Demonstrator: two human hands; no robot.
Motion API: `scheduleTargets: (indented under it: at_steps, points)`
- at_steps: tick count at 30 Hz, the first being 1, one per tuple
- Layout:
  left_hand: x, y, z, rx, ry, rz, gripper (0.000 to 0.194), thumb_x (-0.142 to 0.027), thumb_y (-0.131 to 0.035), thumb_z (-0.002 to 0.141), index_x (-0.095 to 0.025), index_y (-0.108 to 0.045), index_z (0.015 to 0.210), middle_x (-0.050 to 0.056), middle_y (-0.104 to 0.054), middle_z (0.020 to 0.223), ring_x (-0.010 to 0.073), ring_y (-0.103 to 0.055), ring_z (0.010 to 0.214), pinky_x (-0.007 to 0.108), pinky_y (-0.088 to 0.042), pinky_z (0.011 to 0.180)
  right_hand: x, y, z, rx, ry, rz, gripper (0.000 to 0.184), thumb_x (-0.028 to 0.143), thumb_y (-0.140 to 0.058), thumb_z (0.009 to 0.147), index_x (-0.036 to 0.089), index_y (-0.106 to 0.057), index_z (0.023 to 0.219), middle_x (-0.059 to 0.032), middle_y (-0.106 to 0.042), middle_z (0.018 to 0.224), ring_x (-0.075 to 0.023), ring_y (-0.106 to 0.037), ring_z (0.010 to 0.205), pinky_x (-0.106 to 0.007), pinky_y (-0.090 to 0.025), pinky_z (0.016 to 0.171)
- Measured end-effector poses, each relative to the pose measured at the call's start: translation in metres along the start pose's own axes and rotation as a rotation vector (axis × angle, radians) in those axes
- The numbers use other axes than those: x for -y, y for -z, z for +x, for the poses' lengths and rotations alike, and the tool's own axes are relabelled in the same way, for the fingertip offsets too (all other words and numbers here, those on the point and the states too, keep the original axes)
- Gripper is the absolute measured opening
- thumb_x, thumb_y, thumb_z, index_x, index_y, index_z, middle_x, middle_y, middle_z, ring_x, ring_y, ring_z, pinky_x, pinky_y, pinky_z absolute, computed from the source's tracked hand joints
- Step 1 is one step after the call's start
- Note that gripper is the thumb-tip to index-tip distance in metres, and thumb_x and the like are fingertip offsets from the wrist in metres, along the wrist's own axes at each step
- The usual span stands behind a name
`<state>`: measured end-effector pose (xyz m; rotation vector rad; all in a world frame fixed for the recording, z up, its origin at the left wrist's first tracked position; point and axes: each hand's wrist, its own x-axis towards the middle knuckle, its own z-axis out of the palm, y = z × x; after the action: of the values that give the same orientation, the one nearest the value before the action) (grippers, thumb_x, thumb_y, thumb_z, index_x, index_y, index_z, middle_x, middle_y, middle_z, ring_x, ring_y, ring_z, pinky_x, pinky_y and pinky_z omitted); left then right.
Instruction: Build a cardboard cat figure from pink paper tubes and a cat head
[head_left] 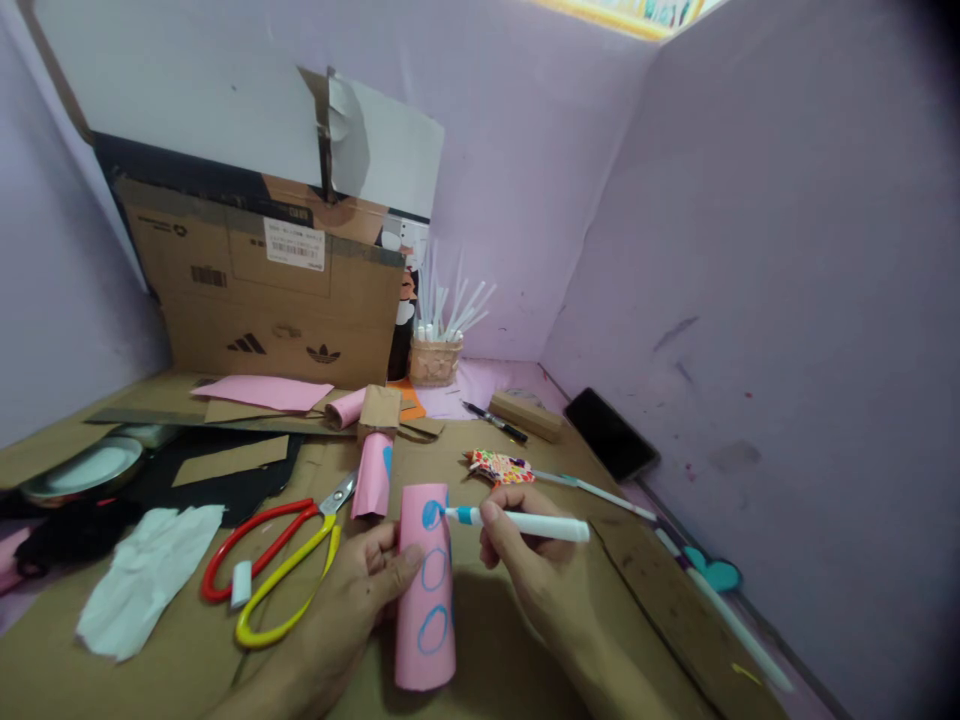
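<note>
A pink paper tube [412,620] stands tilted in front of me, with blue circles drawn down its side. The top circle is coloured in blue; the two below it are outlines. My left hand [367,580] grips the tube from the left, its thumb across the front. Between the fingers of my right hand [525,560] is a white marker [536,524] with a blue collar, its tip at the top circle. Left of the tube lie scissors [300,560] with one red and one yellow handle, a small white cap [241,584] beside them.
Behind stands a large cardboard box [277,310], with a basket of white sticks [436,360] beside it. Another pink tube [373,475] stands beyond mine. Crumpled white paper [150,580] lies left; a phone [611,433] and a pen [495,422] lie at the back right.
</note>
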<state>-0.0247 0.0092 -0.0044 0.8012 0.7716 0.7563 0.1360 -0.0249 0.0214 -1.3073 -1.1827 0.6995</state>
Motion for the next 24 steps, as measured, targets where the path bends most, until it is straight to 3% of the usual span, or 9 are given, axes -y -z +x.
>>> scheduleTargets:
  at_steps: [11, 24]
  points:
    - [0.0026, 0.0031, 0.0019, 0.038, -0.008, 0.001, 0.048, -0.038, -0.077, 0.064, -0.016, -0.065, 0.105, 0.008, -0.071, 0.085, 0.0182, -0.061, 0.076, 0.029, -0.048, 0.071, 0.0026, -0.0025, -0.0022, -0.043, -0.020, 0.058, 0.022, 0.034, -0.059, 0.078, 0.017, -0.058, 0.064, 0.0036, -0.053, 0.044, -0.0086, -0.048, 0.038, -0.018, -0.037, 0.039]
    - [0.0008, 0.0004, 0.0000, 0.039, -0.028, 0.020, 0.049, -0.038, -0.076, 0.065, -0.016, -0.065, 0.107, 0.009, -0.072, 0.087, 0.0201, -0.064, 0.078, 0.030, -0.048, 0.073, 0.0019, -0.0018, -0.0037, 0.031, -0.018, 0.025, 0.023, 0.034, -0.059, 0.077, 0.017, -0.057, 0.063, 0.0024, -0.056, 0.044, -0.0093, -0.051, 0.039, -0.018, -0.040, 0.039]
